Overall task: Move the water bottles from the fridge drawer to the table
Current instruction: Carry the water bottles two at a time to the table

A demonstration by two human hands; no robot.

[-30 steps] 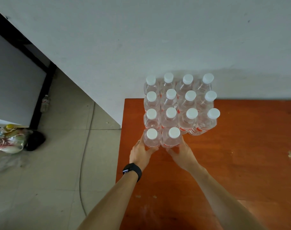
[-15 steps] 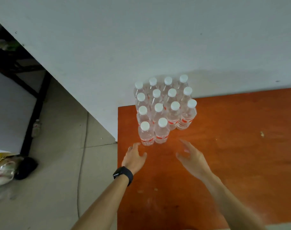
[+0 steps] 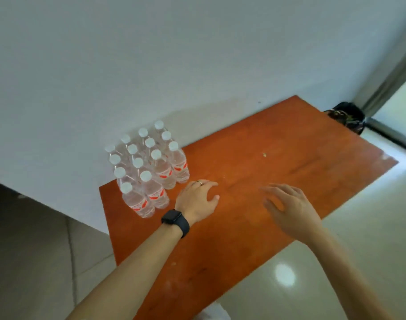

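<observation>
Several clear water bottles (image 3: 148, 172) with white caps and red labels stand upright in tight rows at the back left corner of the orange-brown table (image 3: 278, 172), against the white wall. My left hand (image 3: 198, 199), with a black watch on the wrist and a ring on one finger, hovers over the tabletop just right of the nearest bottles, fingers apart and holding nothing. My right hand (image 3: 289, 205) is further right above the table, blurred, fingers spread and empty. The fridge drawer is not in view.
The white wall (image 3: 151, 65) runs along the table's far edge. A dark bag (image 3: 347, 116) sits on the floor beyond the table's far right corner, beside a metal door frame (image 3: 389, 79). Pale floor tiles (image 3: 359, 239) lie to the right and left of the table.
Both hands let go of the two front bottles and drew back from the group. My view has swung to the right, so the bottles now lie at the left.
</observation>
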